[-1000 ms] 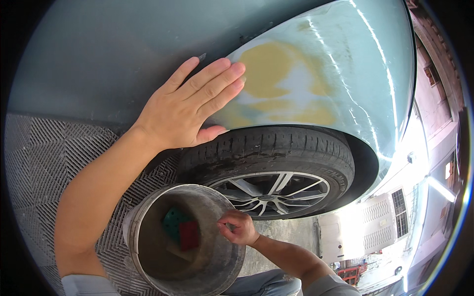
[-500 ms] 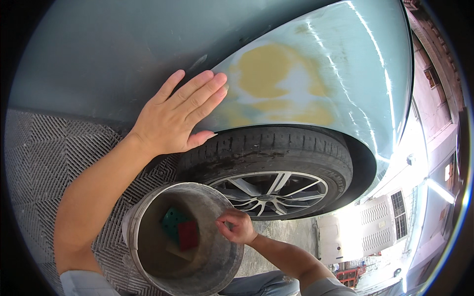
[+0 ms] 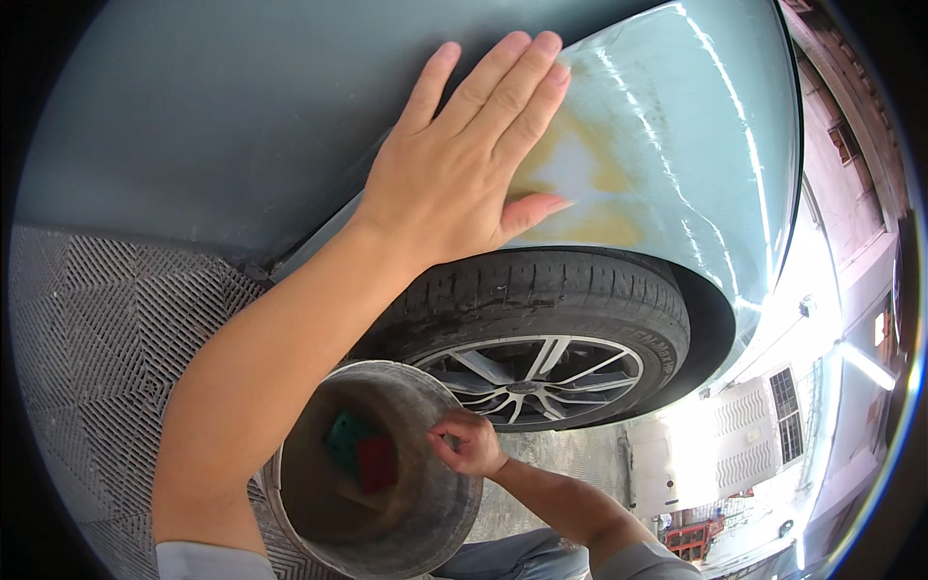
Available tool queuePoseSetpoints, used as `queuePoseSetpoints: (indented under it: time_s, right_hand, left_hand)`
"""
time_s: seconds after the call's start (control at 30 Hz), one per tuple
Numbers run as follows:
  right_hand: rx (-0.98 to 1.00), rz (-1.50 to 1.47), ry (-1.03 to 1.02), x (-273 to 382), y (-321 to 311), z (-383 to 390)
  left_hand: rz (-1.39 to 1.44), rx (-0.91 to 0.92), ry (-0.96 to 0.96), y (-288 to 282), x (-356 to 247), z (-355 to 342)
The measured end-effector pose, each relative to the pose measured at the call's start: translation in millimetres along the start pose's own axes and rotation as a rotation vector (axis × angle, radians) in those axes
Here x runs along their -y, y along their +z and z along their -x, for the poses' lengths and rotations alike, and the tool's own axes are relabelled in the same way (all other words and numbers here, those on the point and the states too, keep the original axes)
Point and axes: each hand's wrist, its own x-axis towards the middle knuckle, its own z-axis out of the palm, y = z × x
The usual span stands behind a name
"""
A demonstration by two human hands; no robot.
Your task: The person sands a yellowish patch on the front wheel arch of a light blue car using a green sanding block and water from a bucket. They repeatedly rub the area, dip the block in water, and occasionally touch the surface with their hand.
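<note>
Flat, with its fingers stretched out, my left hand [image 3: 464, 150] lies over the light blue-green car fender [image 3: 667, 184]. It covers much of a sanded patch [image 3: 594, 208] of mustard yellow and pale grey; whether the whole palm touches cannot be seen. My right hand [image 3: 469, 443] is curled into a loose fist above the near wheel side of a grey, dirty bucket [image 3: 435, 527], and nothing shows in its fingers. Inside the bucket lie a green holed block [image 3: 345, 440] and a red pad [image 3: 377, 461], with murky contents around them.
Below the fender stands a black tyre [image 3: 541, 280] on a multi-spoke wheel [image 3: 527, 387]. A blue-grey car door [image 3: 193, 145] spans the upper left. Ribbed grey floor tiles [image 3: 116, 338] lie beneath. Farther right are a white panel [image 3: 715, 454] and a red rack [image 3: 689, 541].
My left hand has slid up and to the right, from the fender's edge onto the sanded patch, its forearm following. My right hand stays almost still by the bucket.
</note>
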Motion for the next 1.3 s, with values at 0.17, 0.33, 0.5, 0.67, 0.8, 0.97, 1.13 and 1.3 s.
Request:
queuePoseSetpoints:
  time_s: [0.17,0.33,0.5,0.67,0.8,0.97,1.13,1.3]
  right_hand:
    - [0.017,-0.011,0.006,0,-1,0]
    - [0.020,-0.021,0.008,1,-1,0]
    - [0.019,-0.044,0.018,0,-1,0]
    - [0.024,-0.023,0.004,0,-1,-1]
    - [0.015,-0.014,0.033,2,-1,-2]
    - [0.014,-0.007,0.019,3,-1,-2]
    - [-0.001,-0.001,-0.001,0,0,-1]
    - [-0.004,-0.008,-0.011,-1,1,-1]
  left_hand:
    - [-0.007,0.049,-0.033,-2,5,19]
    - [-0.032,0.092,-0.028,-3,9,31]
    - [-0.033,0.151,-0.019,-6,13,49]
    - [-0.050,0.211,-0.015,-7,17,69]
    - [-0.082,0.229,0.006,-13,17,74]
    - [-0.035,0.138,0.019,-5,1,35]
    - [0.050,-0.012,0.044,3,-11,-10]
    - [0.090,0.012,0.136,-1,-1,-14]
